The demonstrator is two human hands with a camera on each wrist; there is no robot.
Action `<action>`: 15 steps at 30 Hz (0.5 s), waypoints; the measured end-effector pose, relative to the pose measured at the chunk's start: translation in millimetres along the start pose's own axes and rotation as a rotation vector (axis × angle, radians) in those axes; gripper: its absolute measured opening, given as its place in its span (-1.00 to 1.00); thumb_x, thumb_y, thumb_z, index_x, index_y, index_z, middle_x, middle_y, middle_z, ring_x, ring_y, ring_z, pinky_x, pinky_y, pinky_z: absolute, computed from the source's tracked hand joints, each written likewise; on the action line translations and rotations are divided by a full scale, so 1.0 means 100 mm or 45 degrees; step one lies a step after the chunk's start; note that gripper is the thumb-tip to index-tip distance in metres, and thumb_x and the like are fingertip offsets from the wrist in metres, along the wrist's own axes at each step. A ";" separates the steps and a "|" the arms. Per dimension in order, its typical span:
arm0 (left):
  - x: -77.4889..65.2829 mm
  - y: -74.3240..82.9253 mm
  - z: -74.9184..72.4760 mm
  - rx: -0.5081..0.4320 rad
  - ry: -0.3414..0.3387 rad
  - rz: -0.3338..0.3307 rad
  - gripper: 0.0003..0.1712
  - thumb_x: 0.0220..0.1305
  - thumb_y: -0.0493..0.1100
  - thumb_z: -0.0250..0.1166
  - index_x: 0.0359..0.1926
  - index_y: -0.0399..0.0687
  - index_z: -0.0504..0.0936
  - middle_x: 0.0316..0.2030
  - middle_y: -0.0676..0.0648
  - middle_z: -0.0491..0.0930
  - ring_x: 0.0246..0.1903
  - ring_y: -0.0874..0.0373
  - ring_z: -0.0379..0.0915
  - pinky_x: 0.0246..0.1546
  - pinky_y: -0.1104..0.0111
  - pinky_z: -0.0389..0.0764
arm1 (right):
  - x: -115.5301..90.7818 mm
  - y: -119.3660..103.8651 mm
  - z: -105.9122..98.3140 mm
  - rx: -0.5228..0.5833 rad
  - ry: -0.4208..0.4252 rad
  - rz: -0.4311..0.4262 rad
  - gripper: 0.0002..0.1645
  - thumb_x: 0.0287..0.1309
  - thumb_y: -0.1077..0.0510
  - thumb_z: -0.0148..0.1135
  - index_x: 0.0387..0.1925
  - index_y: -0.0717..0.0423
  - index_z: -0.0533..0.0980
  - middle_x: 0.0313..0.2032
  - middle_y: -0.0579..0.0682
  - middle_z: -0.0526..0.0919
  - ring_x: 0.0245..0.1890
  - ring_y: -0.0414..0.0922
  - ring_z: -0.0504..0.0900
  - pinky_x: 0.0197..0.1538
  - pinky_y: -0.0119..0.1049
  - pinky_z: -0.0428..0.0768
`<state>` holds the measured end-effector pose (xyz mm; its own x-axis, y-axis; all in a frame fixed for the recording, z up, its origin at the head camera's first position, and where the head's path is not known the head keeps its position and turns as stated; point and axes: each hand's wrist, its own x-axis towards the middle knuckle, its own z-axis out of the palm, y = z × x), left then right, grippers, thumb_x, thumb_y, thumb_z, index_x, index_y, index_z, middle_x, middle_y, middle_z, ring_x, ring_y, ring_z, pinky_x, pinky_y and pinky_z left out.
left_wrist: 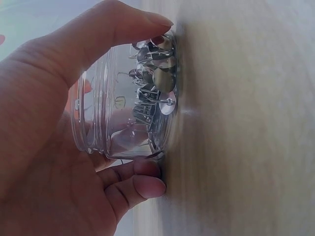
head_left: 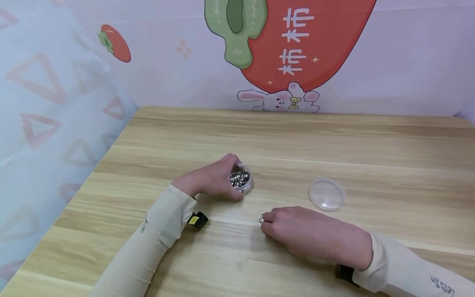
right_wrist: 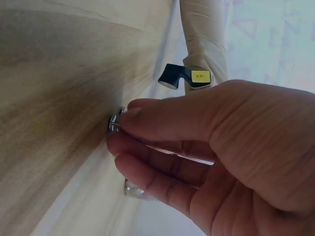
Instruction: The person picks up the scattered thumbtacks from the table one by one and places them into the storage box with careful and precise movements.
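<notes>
On the light wood-grain table (head_left: 282, 140), head view: left hand (head_left: 213, 180) curled round a clear round plastic jar (head_left: 246, 189), upright, lidless, heap of silver metal thumbtacks (head_left: 239, 177) inside. Right hand (head_left: 304, 231) nearer the camera, to the jar's right, narrow pinch on a small silver metal tack (head_left: 261, 220). Clear round plastic lid (head_left: 327, 194) flat on table, just beyond right hand.

Left wrist view: thumb and fingers on opposite sides of jar; tacks piled at its bottom.

Right wrist view: thumb and fingertips pinch tack close to tabletop; exact tack count in grip, can't tell.
</notes>
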<state>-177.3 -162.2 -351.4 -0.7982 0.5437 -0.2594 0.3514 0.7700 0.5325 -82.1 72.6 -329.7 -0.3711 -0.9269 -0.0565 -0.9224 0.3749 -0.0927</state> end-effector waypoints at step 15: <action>0.00 0.02 -0.01 -0.011 -0.012 -0.017 -0.18 -0.17 0.00 0.50 0.06 -0.16 0.27 0.03 -0.10 0.33 -0.03 0.05 0.39 0.14 0.16 0.48 | -0.01 -0.01 0.04 -0.068 0.047 -0.013 -0.73 -0.09 0.48 0.25 -0.41 0.06 0.54 -0.46 -0.16 0.49 -0.46 -0.23 0.47 -0.38 -0.37 0.63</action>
<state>-176.6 -160.9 -349.2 -0.7981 0.5367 -0.2739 0.3368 0.7743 0.5357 -80.5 72.8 -333.5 -0.3646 -0.9310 -0.0189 -0.9301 0.3651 -0.0398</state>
